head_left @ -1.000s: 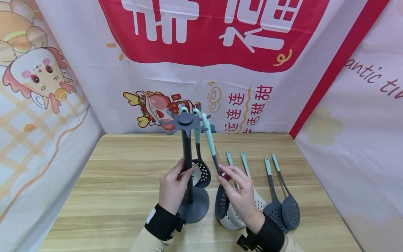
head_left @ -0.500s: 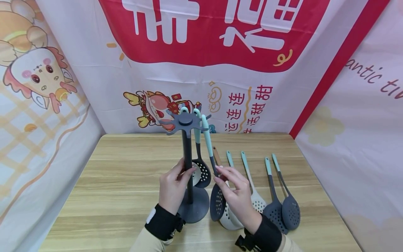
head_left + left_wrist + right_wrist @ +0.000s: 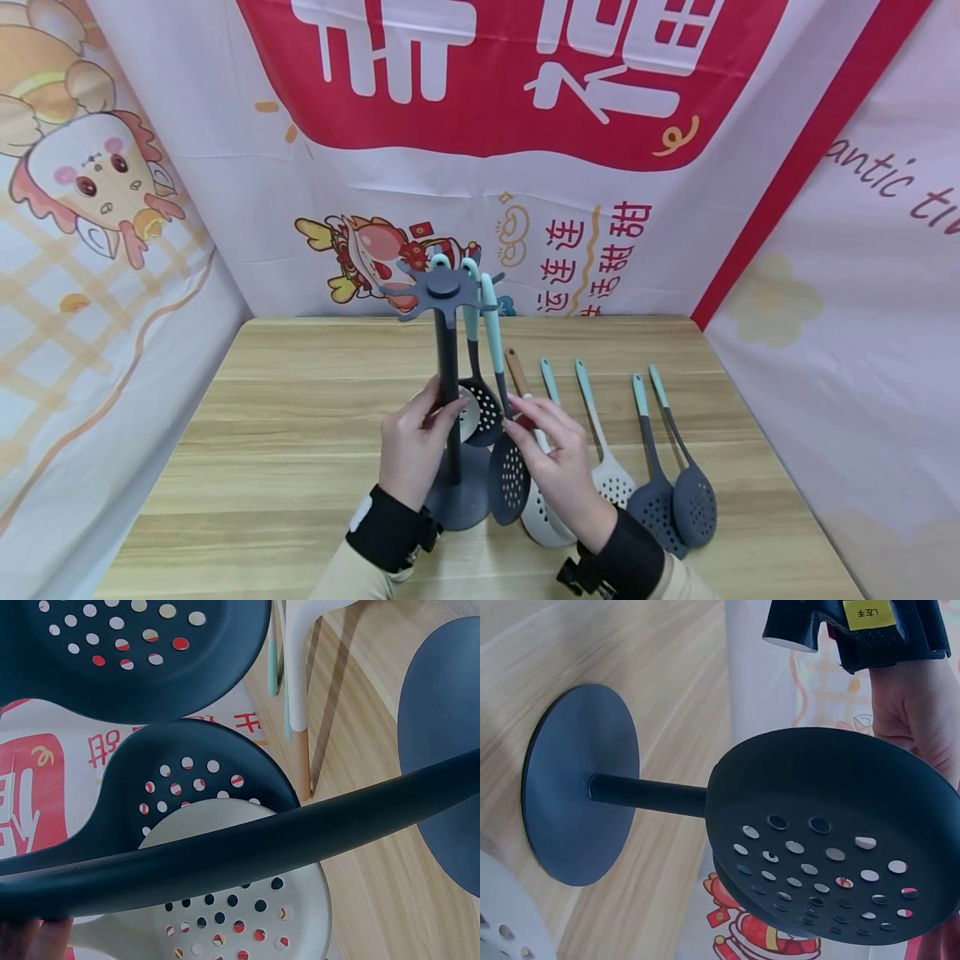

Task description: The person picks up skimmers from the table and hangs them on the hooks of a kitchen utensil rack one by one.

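Observation:
My left hand (image 3: 412, 450) grips the dark pole (image 3: 446, 354) of a utensil stand, whose hooked top (image 3: 441, 285) spreads out above. With my right hand (image 3: 561, 462) I pinch the shaft of a dark skimmer (image 3: 509, 487); its mint handle (image 3: 492, 325) reaches up to a hook on the stand's right side. In the right wrist view the perforated bowl (image 3: 817, 784) fills the middle, overlapping the pole. A second dark perforated utensil (image 3: 487, 425) and a white perforated one (image 3: 225, 832) hang on the stand behind the pole.
Right of the stand's round base (image 3: 577, 787), several utensils lie on the wooden table (image 3: 300, 400): a white one (image 3: 542, 529) partly behind my right hand, a white slotted turner (image 3: 615, 482), a dark slotted turner (image 3: 657, 508) and a dark skimmer (image 3: 696, 504). A brown handle (image 3: 517, 371) shows among them.
My right hand has moved left, bringing the skimmer closer to the stand and its handle nearer upright. The brown handle has come into sight. My left hand stays on the pole.

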Action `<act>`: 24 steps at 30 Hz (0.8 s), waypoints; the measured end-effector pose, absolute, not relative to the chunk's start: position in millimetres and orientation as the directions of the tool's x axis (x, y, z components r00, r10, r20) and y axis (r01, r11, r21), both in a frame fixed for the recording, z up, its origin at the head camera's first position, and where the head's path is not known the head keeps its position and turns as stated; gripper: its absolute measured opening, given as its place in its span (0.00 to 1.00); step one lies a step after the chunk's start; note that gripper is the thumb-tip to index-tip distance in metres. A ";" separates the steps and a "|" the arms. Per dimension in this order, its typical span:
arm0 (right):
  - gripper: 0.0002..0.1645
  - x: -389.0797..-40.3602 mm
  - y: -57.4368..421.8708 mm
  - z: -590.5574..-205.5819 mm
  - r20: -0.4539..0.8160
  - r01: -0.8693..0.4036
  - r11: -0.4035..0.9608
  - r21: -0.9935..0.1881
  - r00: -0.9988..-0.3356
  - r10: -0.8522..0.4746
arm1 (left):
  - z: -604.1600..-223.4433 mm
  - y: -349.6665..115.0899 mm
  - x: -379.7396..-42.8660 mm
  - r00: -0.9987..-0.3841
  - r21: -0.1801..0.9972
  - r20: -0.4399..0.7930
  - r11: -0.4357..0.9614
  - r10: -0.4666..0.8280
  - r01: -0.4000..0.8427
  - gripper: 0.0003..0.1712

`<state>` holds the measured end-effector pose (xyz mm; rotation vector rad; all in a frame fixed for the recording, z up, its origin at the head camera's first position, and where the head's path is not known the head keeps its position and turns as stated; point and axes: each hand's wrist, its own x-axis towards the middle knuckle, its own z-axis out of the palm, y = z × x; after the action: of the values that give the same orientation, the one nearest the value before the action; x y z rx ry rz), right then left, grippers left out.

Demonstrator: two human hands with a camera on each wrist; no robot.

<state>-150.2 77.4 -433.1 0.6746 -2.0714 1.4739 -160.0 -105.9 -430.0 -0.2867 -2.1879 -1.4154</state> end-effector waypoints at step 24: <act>0.18 -155.5 83.0 -432.1 0.632 -0.623 0.327 -0.710 -0.769 -0.095 | -432.4 -105.7 -162.4 -0.842 0.787 0.530 0.427 -0.098 0.445 0.16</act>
<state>-155.5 83.0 -432.1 0.6303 -2.1140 1.4491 -162.4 -105.7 -432.4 -0.2925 -2.1785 -1.4207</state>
